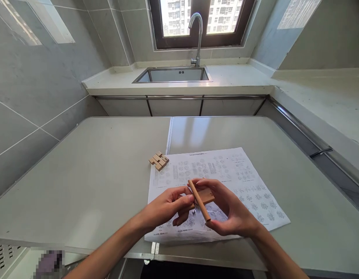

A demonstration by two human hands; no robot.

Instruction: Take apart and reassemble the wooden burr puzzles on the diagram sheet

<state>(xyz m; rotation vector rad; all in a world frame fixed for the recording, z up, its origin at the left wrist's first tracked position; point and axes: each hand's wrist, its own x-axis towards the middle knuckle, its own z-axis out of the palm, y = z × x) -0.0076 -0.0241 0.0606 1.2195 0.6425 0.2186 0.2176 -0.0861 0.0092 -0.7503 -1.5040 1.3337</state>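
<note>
My left hand (173,205) is closed in a pinch on the left side of a small wooden assembly, thumb on top. On the assembly's front lies a long narrow wooden stick (200,203), tilted down to the right. Behind it shows a flat wooden piece (206,195) with small dark marks near its edge. My right hand (227,207) curves around the right side, its thumb at the stick's lower end and its fingers at the back. How the pieces join is partly hidden by my fingers. Both hands hover over the printed sheet (240,162).
A small cluster of interlocked wooden blocks (159,161) rests at the sheet's upper left corner. The sheet carries many small line diagrams and lies on a pale folding table (109,166). Beyond are a counter with a sink (176,74) and a faucet (199,38).
</note>
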